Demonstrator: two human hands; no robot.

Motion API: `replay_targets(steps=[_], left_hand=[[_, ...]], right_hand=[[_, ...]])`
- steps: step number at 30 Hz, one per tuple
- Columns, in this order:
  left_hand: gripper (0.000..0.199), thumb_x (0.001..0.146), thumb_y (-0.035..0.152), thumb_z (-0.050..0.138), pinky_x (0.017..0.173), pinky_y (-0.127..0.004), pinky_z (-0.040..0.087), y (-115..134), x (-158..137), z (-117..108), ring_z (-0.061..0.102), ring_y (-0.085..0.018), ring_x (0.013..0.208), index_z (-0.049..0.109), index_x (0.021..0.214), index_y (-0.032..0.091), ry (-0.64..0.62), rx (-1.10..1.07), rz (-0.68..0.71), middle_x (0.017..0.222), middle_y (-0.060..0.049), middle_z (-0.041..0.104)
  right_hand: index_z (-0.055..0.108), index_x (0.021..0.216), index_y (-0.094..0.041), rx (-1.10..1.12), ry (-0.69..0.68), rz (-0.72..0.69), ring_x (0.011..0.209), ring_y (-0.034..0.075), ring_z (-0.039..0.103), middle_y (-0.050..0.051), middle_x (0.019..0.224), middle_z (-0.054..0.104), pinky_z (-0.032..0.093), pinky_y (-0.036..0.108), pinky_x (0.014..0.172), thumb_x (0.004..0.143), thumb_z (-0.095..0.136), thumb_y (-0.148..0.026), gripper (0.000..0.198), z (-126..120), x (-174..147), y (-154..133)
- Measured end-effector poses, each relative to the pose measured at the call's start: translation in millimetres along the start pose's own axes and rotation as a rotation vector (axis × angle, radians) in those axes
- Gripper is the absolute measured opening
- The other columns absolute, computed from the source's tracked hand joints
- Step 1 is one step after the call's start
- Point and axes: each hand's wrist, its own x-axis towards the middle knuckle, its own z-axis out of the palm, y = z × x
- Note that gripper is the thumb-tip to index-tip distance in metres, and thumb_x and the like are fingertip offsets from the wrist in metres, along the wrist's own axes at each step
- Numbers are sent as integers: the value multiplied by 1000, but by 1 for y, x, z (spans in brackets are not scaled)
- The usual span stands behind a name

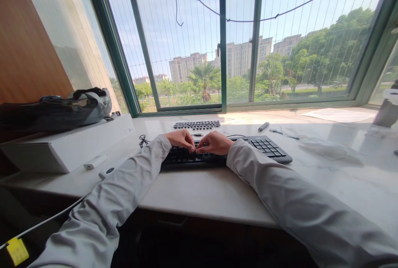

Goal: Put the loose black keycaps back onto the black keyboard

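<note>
A black keyboard (270, 147) lies on the white marble-patterned desk, its number pad showing at the right. Over its middle, my left hand (182, 139) has thumb and fingers pinched together, pointing down at the keys. My right hand (215, 142) is closed in a pinch close beside it, the fingertips of both hands almost meeting. Whatever sits between the fingers is too small to make out. Behind the keyboard, loose black keycaps (196, 125) are laid out in rows. A small dark cable plug (197, 135) lies between them and my hands.
To the left, a white box (66, 145) carries a dark plastic bag (59, 108). Right of the keycaps lie a small grey stick-like object (263, 127), a thin dark tool (284, 134) and clear plastic wrapping (332, 151). Paper (338, 115) rests by the window.
</note>
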Motion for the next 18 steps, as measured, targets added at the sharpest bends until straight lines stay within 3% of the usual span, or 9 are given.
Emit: replay_targets(steps=[6,18], left_hand=[[23,61,36,79,59,-21,47,3,-1,1,63,-14,62,77,74,17,-46,-47,48,66,-6,71],[28,59,37,81,59,-19,48,5,0,5,64,-13,63,76,76,15,-88,-59,-23,68,-6,72]], right_hand=[[76,90,-24,35,-52,-13,51,7,38,-5,50,50,24,22,52,70,63,-59,43,-1,0,0],[76,88,-24,54,-20,-30,53,6,41,-3,57,56,26,21,53,70,66,-57,39,1,0,0]])
